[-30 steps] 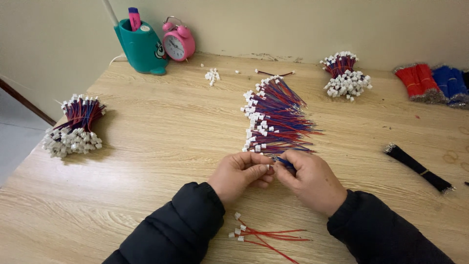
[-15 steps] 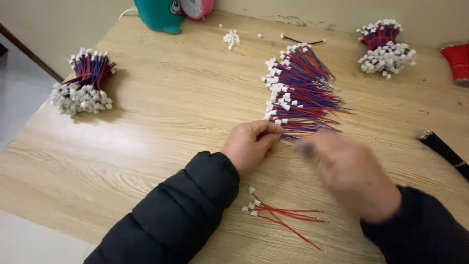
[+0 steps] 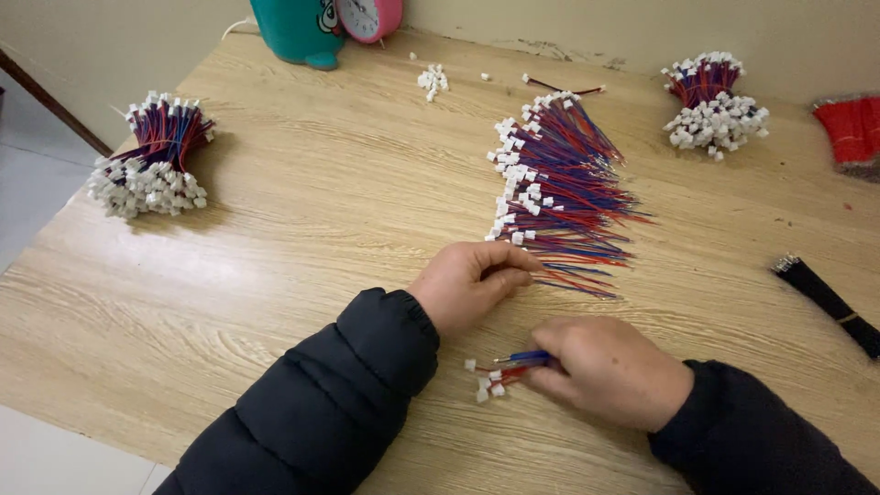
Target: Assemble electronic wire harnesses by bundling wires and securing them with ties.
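A spread pile of red and blue wires with white connectors (image 3: 559, 183) lies in the middle of the wooden table (image 3: 321, 202). My left hand (image 3: 467, 284) rests at the near end of that pile, fingers pinched on the wire tips. My right hand (image 3: 610, 367) is closer to me, fingers closed on a thin red and blue wire lead (image 3: 522, 359). That lead touches a small heap of finished leads with white plugs (image 3: 488, 378) lying on the table near the front edge.
A tied bundle of wires (image 3: 151, 170) sits at the far left, another bundle (image 3: 715, 105) at the back right. Loose white connectors (image 3: 433, 80), a teal holder (image 3: 298, 32), a pink clock (image 3: 368, 16), red ties (image 3: 852, 128) and black ties (image 3: 830, 298) surround the work area.
My right hand has moved from the wire pile down toward me with a lead, to the small heap. The left hand stayed at the pile. The camera tilted down and left.
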